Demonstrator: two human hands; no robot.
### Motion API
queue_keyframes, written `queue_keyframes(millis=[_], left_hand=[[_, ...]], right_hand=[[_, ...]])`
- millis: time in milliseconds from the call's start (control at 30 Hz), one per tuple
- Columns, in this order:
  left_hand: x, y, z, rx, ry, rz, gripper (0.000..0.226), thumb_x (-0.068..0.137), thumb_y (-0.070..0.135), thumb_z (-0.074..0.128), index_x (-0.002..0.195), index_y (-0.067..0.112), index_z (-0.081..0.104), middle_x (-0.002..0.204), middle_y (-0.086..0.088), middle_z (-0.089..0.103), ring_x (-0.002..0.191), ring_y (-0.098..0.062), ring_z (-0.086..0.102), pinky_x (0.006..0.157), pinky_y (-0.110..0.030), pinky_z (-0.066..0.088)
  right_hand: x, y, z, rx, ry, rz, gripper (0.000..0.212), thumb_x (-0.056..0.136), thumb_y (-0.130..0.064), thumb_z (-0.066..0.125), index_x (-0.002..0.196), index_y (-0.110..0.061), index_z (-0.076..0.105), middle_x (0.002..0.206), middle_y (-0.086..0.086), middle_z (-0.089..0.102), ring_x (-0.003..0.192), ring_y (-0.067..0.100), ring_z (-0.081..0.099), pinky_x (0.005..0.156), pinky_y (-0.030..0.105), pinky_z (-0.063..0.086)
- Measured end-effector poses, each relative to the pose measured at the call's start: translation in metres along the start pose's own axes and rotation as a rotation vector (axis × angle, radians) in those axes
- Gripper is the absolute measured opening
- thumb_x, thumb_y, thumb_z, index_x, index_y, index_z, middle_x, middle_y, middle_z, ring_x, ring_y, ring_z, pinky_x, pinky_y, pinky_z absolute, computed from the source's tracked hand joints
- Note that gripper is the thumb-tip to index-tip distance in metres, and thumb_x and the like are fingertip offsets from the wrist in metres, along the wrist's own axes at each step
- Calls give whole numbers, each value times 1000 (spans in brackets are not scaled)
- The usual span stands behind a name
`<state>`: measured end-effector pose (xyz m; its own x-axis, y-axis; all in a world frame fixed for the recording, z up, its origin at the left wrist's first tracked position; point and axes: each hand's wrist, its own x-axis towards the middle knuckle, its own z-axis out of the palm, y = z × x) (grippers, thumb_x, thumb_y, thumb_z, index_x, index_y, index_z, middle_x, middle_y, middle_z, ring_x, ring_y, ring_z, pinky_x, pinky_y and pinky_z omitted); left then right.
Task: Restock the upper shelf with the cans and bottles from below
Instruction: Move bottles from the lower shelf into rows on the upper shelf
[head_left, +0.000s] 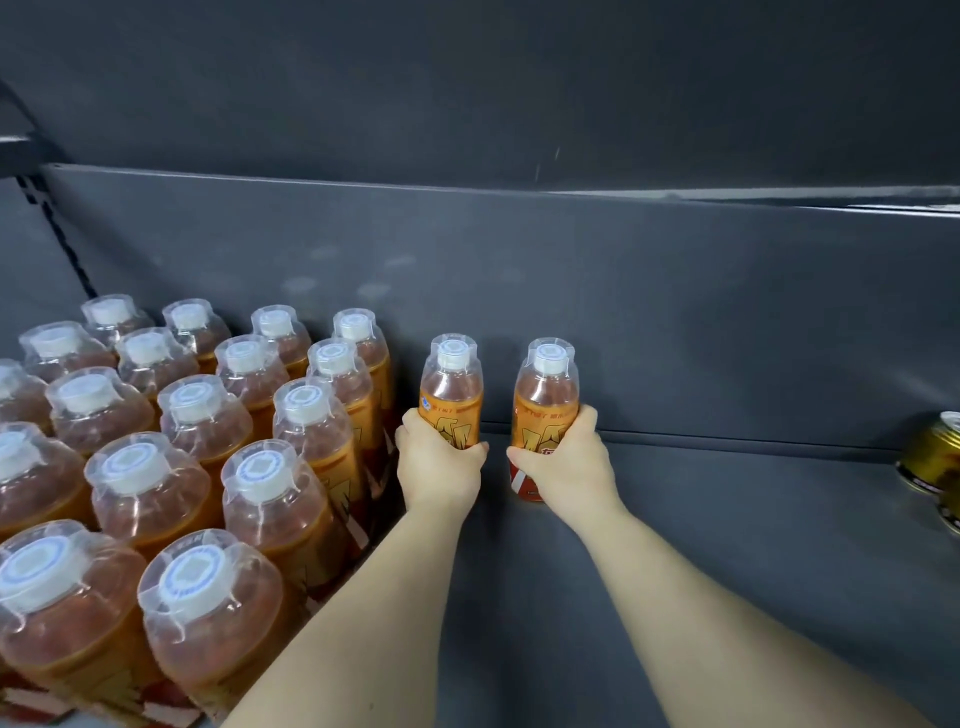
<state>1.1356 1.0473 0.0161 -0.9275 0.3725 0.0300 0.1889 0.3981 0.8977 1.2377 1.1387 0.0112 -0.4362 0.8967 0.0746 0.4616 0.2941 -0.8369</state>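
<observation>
Head view, surface: the shelf (727, 545) is a flat, matte, dark grey board. A back panel (571, 286) of the same grey rises behind it, toward 12 o'clock.
Stock in place: a block of bottles (197, 415) stands upright in tight rows from 7 to 9 o'clock, shoulder against shoulder.
Left bottle: the left bottle (451, 384) stands upright just under the centre, just beside the block and near the back panel. Its base is hidden by the hand.
Right bottle: the right bottle (545, 389) is upright at 3 o'clock of the left one, near it but apart. Its base seems to rest on the shelf.
Left hand: the left hand (439, 462) wraps around the lower body of the left bottle, fingers curled on the label.
Right hand: the right hand (563, 462) grips the right bottle in the same way.
Can: a gold can (935, 457) sits at the edge between 3 and 4 o'clock, well apart and cut by the frame.
Materials and shapes: the bottles have a round body of clear plastic with a domed shoulder, and a white cap under a thin clear film. The drink is orange-brown and the label orange.
Handling, my judgement: a full bottle is probably rather heavy and firm. The glossy label may slip a little.
Where to hold: around the middle of the body, not at the film-covered cap.
Risk, my judgement: tall and narrow, so a side push can tip it against the neighbours.
</observation>
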Motion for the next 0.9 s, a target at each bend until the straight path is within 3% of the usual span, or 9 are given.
queue_keyframes(millis=[233,433,900], left_hand=[[22,-2,13,-40,-4,26,69,75,24,85,128,17,42,123,-2,49,105,-18,52,82,-30,47],[37,-1,20,-60,-13,33,71,77,23,84,133,16,40,125,-3,49,102,-15,47,83,-29,45],[53,-1,25,-31,-24,13,73,78,23,82,134,17,36,130,-4,46,116,-25,51,84,-31,43]], right_hand=[[24,2,9,-7,-11,-17,70,74,-35,84,123,-25,34,113,-2,53,96,17,55,75,31,48],[37,0,18,-11,-1,-23,74,73,-38,85,126,-23,35,118,-2,52,103,20,56,87,41,54],[46,-6,32,-56,38,9,81,77,-40,82,135,-17,30,129,4,40,102,23,53,74,33,48]])
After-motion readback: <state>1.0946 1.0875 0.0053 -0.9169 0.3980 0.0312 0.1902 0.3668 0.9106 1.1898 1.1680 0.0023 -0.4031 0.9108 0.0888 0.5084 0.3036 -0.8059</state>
